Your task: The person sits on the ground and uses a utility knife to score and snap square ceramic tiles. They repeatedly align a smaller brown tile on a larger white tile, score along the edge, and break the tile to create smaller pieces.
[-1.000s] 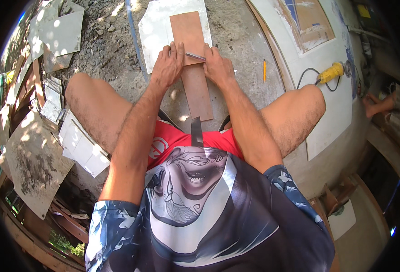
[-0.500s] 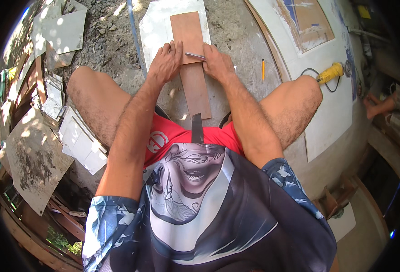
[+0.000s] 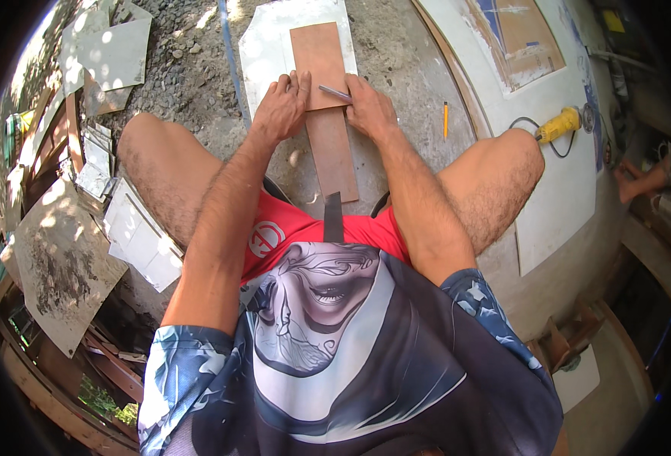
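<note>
A brown, thin rectangular board point(image 3: 316, 53) lies on a white sheet point(image 3: 267, 45) in front of me. Its near end meets a narrower brown strip point(image 3: 331, 148) that runs back toward my lap. My left hand point(image 3: 280, 106) rests at the upper board's left edge, fingers stretched out and the index finger lying on the wood; its thumb is hard to make out. At the right edge, my right hand point(image 3: 369, 108) is closed around a slim, pen-like metallic tool point(image 3: 335, 95), which points left across the board near the joint. Several of its fingers are hidden.
A yellow pencil point(image 3: 445, 120) lies on the concrete to the right. Beyond it, a yellow corded power tool point(image 3: 559, 123) sits on a large white panel point(image 3: 556, 205). White offcuts point(image 3: 141, 235) and a stained board point(image 3: 61, 266) crowd the left. Another person's foot point(image 3: 633, 178) shows at far right.
The whole view has shifted slightly. My hands keep nearly the same places on the board, and the slim tool in my right hand tilts a little more steeply.
</note>
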`<state>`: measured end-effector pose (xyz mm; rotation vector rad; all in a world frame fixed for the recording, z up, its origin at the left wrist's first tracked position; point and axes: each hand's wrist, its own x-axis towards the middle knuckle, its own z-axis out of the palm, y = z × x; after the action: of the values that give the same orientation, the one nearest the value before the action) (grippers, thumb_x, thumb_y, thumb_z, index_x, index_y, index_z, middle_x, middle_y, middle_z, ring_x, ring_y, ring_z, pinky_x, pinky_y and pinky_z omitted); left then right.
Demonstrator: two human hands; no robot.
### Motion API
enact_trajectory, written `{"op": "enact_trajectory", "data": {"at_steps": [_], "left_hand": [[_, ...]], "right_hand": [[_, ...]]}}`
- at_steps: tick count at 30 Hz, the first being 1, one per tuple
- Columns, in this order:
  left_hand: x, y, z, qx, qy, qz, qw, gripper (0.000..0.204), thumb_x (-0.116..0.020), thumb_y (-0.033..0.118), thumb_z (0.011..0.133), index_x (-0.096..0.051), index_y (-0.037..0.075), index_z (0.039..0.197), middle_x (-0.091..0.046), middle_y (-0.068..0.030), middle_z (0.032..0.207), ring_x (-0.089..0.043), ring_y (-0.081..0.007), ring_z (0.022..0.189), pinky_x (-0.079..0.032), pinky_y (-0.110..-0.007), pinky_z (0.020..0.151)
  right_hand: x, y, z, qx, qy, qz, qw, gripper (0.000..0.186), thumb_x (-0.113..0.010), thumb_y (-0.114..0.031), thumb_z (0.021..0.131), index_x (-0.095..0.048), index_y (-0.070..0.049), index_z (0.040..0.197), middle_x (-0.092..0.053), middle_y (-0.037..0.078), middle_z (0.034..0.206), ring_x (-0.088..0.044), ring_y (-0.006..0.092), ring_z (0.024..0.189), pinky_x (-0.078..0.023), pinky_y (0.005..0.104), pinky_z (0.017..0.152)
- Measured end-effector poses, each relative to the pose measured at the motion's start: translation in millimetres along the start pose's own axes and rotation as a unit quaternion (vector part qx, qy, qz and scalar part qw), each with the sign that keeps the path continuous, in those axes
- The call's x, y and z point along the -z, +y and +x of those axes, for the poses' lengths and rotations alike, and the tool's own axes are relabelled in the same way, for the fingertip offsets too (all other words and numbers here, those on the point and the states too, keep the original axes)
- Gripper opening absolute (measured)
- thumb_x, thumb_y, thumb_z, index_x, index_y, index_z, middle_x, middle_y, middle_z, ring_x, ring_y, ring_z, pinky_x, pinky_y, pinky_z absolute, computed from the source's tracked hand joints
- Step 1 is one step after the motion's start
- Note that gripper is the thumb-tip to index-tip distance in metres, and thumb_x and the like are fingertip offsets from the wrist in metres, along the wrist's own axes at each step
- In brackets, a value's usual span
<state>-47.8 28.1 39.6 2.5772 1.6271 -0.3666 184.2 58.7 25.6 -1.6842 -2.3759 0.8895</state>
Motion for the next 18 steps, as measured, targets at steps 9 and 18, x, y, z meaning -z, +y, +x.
{"op": "enact_trajectory", "data": {"at_steps": [9, 18], "left_hand": [[-13, -1, 2, -0.008, 0.039, 0.006, 0.999, 0.069, -0.053, 0.010, 0.099, -0.036, -0.018, 0.160, -0.059, -0.0382, 0.147, -0.058, -0.0412, 0.129, -0.049, -0.043, 0.107], [-13, 1, 3, -0.016, 0.045, 0.034, 0.998, 0.064, -0.048, 0.010, 0.102, -0.037, -0.019, 0.159, -0.060, -0.0382, 0.144, -0.059, -0.0413, 0.127, -0.051, -0.043, 0.106]], "right_hand": [[3, -5, -2, -0.020, -0.008, 0.013, 1.000, 0.063, -0.075, -0.013, 0.090, -0.049, -0.011, 0.147, -0.064, 0.018, 0.140, -0.068, 0.0456, 0.118, -0.058, 0.0554, 0.097], [0, -2, -2, -0.001, 0.005, 0.006, 1.000, 0.054, -0.073, -0.012, 0.088, -0.051, -0.010, 0.137, -0.066, 0.018, 0.125, -0.069, 0.0469, 0.110, -0.058, 0.0582, 0.092]]}}
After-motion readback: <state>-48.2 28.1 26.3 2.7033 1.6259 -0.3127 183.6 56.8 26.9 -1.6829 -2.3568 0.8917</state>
